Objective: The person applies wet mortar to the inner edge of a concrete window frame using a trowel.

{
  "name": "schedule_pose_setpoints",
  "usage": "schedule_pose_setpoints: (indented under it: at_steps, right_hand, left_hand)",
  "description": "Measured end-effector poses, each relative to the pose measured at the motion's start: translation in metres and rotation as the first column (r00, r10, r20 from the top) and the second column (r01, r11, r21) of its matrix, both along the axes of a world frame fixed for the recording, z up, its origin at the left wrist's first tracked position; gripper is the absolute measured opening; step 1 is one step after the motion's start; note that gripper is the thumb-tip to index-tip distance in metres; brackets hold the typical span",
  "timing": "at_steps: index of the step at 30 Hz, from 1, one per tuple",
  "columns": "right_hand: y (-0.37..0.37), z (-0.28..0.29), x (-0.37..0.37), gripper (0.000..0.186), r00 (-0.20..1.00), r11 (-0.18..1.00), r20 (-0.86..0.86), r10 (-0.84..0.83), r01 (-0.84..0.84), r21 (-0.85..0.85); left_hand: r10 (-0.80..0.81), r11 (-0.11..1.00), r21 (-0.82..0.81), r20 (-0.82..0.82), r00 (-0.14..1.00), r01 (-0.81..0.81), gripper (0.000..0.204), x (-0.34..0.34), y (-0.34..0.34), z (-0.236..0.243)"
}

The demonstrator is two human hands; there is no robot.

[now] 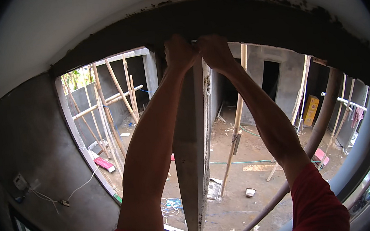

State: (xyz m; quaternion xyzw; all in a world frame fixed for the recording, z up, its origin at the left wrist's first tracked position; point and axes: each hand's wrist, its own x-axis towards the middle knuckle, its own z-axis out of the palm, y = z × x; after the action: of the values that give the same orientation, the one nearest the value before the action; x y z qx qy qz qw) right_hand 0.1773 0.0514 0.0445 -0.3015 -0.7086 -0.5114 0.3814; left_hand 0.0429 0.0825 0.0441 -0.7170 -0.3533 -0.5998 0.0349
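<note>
Both my arms, in red sleeves, reach up to the dark beam (131,37) above two large openings. My left hand (181,53) is closed at the top of the upright grey post (192,146). Beside it my right hand (214,51) is closed too, its fingers bent at the lower edge of the beam. A tiny white spot (194,42) shows between the two hands. What the fingers hold, if anything, is hidden in the shadow.
Bamboo poles (105,110) stand outside the left opening, near a pink box (104,164). A thick pole (325,119) slants across the right side. Beyond lie a white bucket (250,192), a yellow carton (311,109) and a green hose (230,162). Loose wires (51,197) hang from the left wall.
</note>
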Motion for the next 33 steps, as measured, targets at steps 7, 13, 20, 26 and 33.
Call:
schedule_pose_setpoints:
  at_steps: [7,13,20,26,33]
  right_hand:
    - [-0.001,-0.006,-0.008,0.012,0.987,0.996,-0.142,0.072,-0.079,-0.044]
    - [-0.033,-0.013,-0.008,0.016,0.927,0.964,-0.351,0.132,-0.202,-0.171]
    - [-0.052,-0.026,-0.005,0.013,0.926,0.963,-0.331,0.182,-0.236,-0.131]
    - [-0.033,-0.05,0.021,0.028,0.905,0.991,-0.407,0.12,-0.134,-0.005]
    - [-0.029,-0.08,0.04,0.05,0.798,0.993,-0.596,0.093,-0.121,-0.006]
  left_hand:
    - [-0.025,1.0,-0.008,0.011,1.0,0.025,0.037,-0.003,-0.006,-0.001]
    - [0.015,0.99,-0.138,-0.014,1.0,-0.017,0.041,-0.003,-0.028,-0.001]
    - [0.114,0.988,-0.087,-0.147,0.983,-0.127,0.041,-0.005,-0.018,0.0]
    - [0.255,0.957,0.178,-0.133,0.958,-0.23,0.027,-0.005,-0.028,-0.004]
    - [0.132,0.964,0.239,-0.036,0.991,-0.119,0.022,-0.008,-0.029,-0.008]
